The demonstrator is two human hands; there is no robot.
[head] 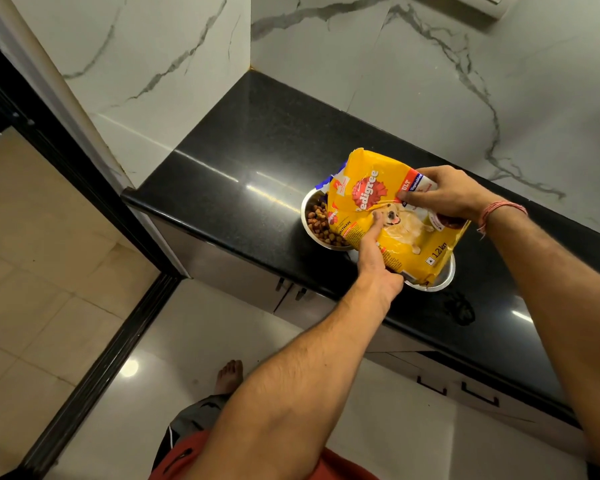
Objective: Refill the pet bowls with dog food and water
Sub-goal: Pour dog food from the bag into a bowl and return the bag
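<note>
Dog food bag [388,216] was tipped over the steel bowl [309,220] on the black bench [243,161], kibble [321,221] showing in the bowl left of the bag. Left hand [378,261] gripped the bag's near edge, thumb on its front. Right hand [444,195] fingers pinched its upper right corner.

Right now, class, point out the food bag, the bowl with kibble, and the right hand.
food bag [388,206], head view, on its yellow front
bowl [309,221], head view, on its steel rim
right hand [447,195], head view, on its back
</note>
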